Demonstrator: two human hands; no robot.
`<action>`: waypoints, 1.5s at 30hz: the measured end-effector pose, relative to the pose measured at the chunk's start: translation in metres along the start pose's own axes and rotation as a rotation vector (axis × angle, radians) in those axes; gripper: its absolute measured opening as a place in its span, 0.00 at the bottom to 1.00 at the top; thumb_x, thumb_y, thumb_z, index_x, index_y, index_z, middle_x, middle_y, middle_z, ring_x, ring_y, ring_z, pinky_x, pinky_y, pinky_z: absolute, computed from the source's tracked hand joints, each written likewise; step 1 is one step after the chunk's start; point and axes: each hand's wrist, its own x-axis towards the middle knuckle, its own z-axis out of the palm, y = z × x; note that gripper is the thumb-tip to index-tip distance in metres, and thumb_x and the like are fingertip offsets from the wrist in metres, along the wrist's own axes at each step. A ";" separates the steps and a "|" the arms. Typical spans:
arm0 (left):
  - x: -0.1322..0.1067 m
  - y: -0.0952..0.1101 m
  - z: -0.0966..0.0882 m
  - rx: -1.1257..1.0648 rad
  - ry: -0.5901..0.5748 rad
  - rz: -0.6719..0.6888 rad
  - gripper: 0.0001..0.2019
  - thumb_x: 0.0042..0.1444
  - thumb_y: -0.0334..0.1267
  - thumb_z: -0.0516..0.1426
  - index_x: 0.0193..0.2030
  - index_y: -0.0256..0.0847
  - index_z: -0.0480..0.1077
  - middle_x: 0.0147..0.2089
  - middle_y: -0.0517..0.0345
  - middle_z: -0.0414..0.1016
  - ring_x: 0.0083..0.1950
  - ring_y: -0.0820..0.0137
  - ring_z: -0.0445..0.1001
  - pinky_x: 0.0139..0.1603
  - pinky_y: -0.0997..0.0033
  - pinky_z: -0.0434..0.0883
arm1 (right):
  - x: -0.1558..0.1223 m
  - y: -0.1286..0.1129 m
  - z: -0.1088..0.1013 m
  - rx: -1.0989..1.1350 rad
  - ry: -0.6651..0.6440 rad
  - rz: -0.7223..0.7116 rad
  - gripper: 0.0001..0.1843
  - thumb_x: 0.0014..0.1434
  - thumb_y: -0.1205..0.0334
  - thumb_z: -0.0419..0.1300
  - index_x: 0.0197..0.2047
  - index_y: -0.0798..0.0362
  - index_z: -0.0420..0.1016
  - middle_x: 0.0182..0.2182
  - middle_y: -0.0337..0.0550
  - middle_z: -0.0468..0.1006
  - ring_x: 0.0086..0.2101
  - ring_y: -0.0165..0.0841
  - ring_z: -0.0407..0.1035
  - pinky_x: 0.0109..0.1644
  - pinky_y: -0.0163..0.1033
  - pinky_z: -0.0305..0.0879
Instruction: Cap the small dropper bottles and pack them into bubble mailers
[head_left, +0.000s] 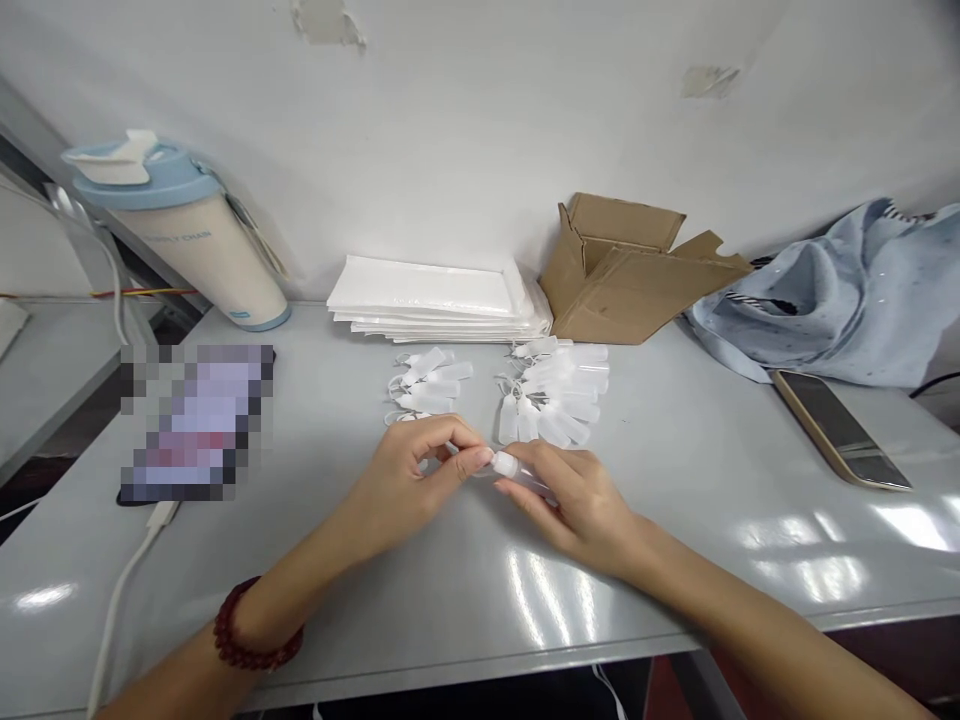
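My right hand grips a small translucent plastic bottle lying across its fingers, cap end pointing left. My left hand is curled, and its thumb and forefinger pinch at the bottle's white cap end. Both hands rest on the grey table near its front middle. Just beyond them lie two groups of the same little bottles: a small pile to the left and a bigger pile to the right.
A stack of white plastic bags and an open cardboard box stand at the back. A large cup is back left, a charging phone left, another phone and blue cloth right.
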 end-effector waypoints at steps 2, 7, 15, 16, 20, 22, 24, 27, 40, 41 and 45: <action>0.000 -0.002 0.001 -0.041 -0.019 -0.032 0.09 0.59 0.37 0.54 0.28 0.40 0.71 0.29 0.61 0.73 0.32 0.71 0.69 0.35 0.72 0.66 | 0.000 0.001 0.001 0.010 -0.014 -0.002 0.11 0.66 0.60 0.49 0.44 0.58 0.67 0.27 0.43 0.75 0.22 0.28 0.64 0.25 0.33 0.61; 0.000 -0.003 0.001 -0.074 -0.047 -0.062 0.10 0.59 0.36 0.54 0.28 0.40 0.70 0.29 0.61 0.73 0.32 0.71 0.69 0.35 0.72 0.65 | -0.002 0.003 0.003 0.037 -0.038 -0.002 0.10 0.67 0.61 0.49 0.43 0.58 0.67 0.27 0.43 0.74 0.23 0.29 0.65 0.25 0.34 0.61; 0.001 -0.001 -0.009 -0.015 0.088 -0.111 0.09 0.57 0.41 0.57 0.29 0.41 0.74 0.29 0.61 0.76 0.32 0.71 0.70 0.33 0.74 0.65 | 0.008 0.010 -0.010 -0.061 -0.012 0.047 0.18 0.66 0.52 0.50 0.45 0.58 0.68 0.31 0.46 0.72 0.29 0.33 0.67 0.30 0.38 0.65; 0.002 -0.002 -0.013 -0.011 0.166 -0.141 0.10 0.57 0.42 0.57 0.29 0.41 0.74 0.29 0.61 0.75 0.31 0.72 0.70 0.31 0.74 0.65 | 0.009 0.013 -0.011 -0.106 0.000 0.072 0.19 0.65 0.50 0.49 0.47 0.59 0.68 0.32 0.49 0.72 0.32 0.36 0.67 0.33 0.40 0.66; 0.007 -0.009 -0.024 -0.055 0.455 -0.251 0.11 0.55 0.46 0.58 0.31 0.41 0.75 0.28 0.61 0.74 0.28 0.73 0.68 0.29 0.76 0.65 | 0.010 0.024 -0.009 -0.245 0.014 0.184 0.17 0.65 0.54 0.51 0.49 0.57 0.69 0.36 0.51 0.70 0.38 0.40 0.66 0.36 0.43 0.66; 0.010 -0.011 -0.026 -0.099 0.518 -0.267 0.11 0.55 0.46 0.59 0.32 0.41 0.75 0.28 0.61 0.74 0.28 0.73 0.68 0.31 0.75 0.66 | 0.010 0.026 -0.004 -0.251 -0.025 0.225 0.16 0.65 0.55 0.52 0.50 0.56 0.70 0.38 0.51 0.69 0.38 0.40 0.64 0.38 0.44 0.67; 0.011 -0.012 -0.025 -0.106 0.556 -0.270 0.12 0.54 0.47 0.59 0.35 0.41 0.75 0.28 0.61 0.73 0.28 0.73 0.69 0.31 0.74 0.66 | 0.009 0.026 0.000 -0.248 -0.069 0.249 0.16 0.64 0.56 0.52 0.50 0.55 0.71 0.38 0.51 0.67 0.39 0.40 0.63 0.40 0.45 0.67; 0.011 -0.011 -0.021 -0.047 0.576 -0.285 0.11 0.54 0.45 0.58 0.39 0.42 0.75 0.31 0.60 0.75 0.29 0.71 0.70 0.30 0.74 0.66 | 0.009 0.024 0.003 -0.270 -0.118 0.282 0.17 0.64 0.57 0.53 0.51 0.56 0.70 0.39 0.52 0.66 0.40 0.41 0.62 0.42 0.47 0.67; 0.011 -0.021 -0.019 -0.167 0.718 -0.229 0.11 0.52 0.39 0.57 0.43 0.43 0.73 0.34 0.60 0.72 0.30 0.71 0.68 0.33 0.72 0.65 | 0.011 0.020 -0.002 -0.435 -0.194 0.351 0.14 0.63 0.59 0.53 0.48 0.54 0.73 0.40 0.54 0.67 0.40 0.43 0.63 0.43 0.48 0.65; 0.011 -0.021 -0.019 -0.173 0.721 -0.225 0.11 0.52 0.40 0.57 0.42 0.43 0.73 0.34 0.60 0.72 0.31 0.71 0.68 0.33 0.71 0.65 | 0.011 0.019 -0.002 -0.442 -0.201 0.337 0.13 0.63 0.59 0.53 0.47 0.53 0.74 0.40 0.54 0.68 0.39 0.43 0.63 0.42 0.48 0.65; 0.009 -0.019 -0.016 -0.179 0.702 -0.228 0.09 0.54 0.41 0.57 0.41 0.44 0.73 0.34 0.61 0.72 0.30 0.72 0.66 0.33 0.71 0.64 | 0.007 0.016 0.002 -0.495 -0.202 0.255 0.10 0.62 0.60 0.54 0.43 0.52 0.75 0.41 0.55 0.69 0.40 0.44 0.63 0.40 0.45 0.63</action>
